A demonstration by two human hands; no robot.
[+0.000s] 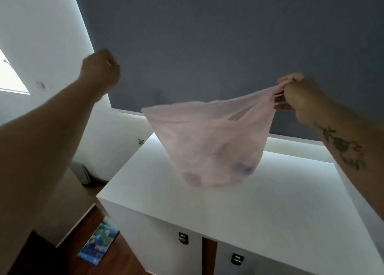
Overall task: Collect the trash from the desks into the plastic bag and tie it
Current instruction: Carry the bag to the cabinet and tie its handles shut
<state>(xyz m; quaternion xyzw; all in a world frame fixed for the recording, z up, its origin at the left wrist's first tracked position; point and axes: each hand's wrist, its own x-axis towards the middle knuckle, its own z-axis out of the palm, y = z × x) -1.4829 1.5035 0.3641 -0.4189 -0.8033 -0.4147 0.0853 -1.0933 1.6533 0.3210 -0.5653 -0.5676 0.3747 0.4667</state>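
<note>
Pink plastic bag (209,148) hangs at frame centre, above the white bench (239,208); whether its bottom touches the top is unclear. Right hand (299,97), grip clamped on one bunched handle at right of frame. Left hand (100,69), upper left, grip curled together, well apart from the bag, apparently holding nothing. Film is thin, translucent, limp; dark lumps sag at the bottom, so the load seems light. Judgement: slippery, tears if yanked; take both handles near the mouth for tying.
</note>
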